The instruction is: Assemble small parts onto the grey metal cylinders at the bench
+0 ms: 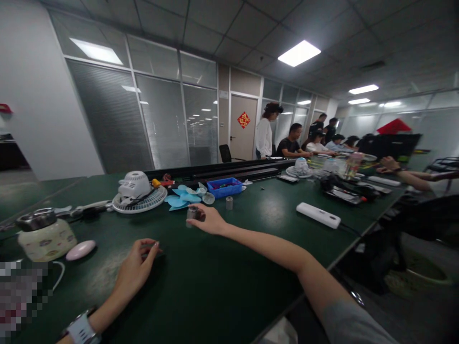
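Note:
A small grey metal cylinder (191, 213) is held upright between the thumb and fingers of my right hand (208, 220), at the middle of the dark green table. Just to the right of that hand, a similar metal cylinder (229, 203) stands on the tabletop with a hole visible in its top. My left hand (138, 263) rests low at the table's near left, its fingers loosely curled and apart from the thumb. Nothing shows in its grasp, though the far fingertips are partly hidden. Behind my right hand are light blue fan blades (182, 197) and a blue tray (225, 188) of small parts.
A white fan body with its grille (138, 198) lies at the back left. Nearer left are a patterned jar (46, 241) and a pink oval object (81, 250). A white power strip (318, 215) lies right. Several people sit or stand farther along the table.

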`<state>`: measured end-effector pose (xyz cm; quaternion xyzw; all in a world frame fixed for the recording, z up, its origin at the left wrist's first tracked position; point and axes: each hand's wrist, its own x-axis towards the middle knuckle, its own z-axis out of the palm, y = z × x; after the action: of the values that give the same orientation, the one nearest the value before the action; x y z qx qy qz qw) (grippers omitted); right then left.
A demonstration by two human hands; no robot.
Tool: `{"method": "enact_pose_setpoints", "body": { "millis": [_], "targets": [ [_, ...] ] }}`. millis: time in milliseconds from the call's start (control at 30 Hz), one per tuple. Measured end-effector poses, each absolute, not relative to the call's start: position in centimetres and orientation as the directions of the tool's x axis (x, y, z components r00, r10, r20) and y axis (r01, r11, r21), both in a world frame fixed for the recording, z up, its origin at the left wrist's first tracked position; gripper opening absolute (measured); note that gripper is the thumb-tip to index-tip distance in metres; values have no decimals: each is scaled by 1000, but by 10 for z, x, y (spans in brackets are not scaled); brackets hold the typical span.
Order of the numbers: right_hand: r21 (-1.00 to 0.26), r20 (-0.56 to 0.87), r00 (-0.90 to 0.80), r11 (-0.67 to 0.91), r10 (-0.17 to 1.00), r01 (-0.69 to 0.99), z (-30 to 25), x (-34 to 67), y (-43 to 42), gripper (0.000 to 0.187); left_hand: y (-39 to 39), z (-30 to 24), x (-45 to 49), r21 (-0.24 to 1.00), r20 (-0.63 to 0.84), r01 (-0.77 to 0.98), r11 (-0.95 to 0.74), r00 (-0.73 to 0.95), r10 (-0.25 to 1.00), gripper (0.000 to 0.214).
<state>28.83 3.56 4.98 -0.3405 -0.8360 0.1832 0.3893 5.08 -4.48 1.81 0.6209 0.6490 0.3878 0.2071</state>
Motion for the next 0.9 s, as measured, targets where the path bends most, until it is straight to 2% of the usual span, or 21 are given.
{"method": "enact_pose_setpoints", "body": {
  "millis": [133, 333, 467, 600, 767, 900],
  "targets": [
    [-557, 504, -654, 791, 565, 255, 52, 278, -19, 55, -44, 17, 50, 752, 204, 657, -53, -156, 966, 42],
    [-504, 423, -730, 808, 537, 303, 33, 272, -39, 57, -48, 17, 50, 715, 320, 681, -156, -121, 940, 44],
    [-547, 433, -696, 781, 572, 301, 21, 271, -34, 73, -57, 21, 60, 695, 418, 655, -296, -33, 908, 51],
    [-630, 404, -661, 716, 633, 301, 14, 271, -30, 84, -66, 24, 72, 688, 426, 629, -362, 54, 903, 58],
    [-696, 390, -630, 663, 672, 276, 9, 269, -28, 75, -69, 26, 80, 700, 410, 609, -372, 83, 908, 58],
    [-716, 381, -619, 642, 687, 272, 9, 269, -28, 68, -70, 32, 85, 721, 433, 586, -371, 39, 901, 55]
  ]
}}
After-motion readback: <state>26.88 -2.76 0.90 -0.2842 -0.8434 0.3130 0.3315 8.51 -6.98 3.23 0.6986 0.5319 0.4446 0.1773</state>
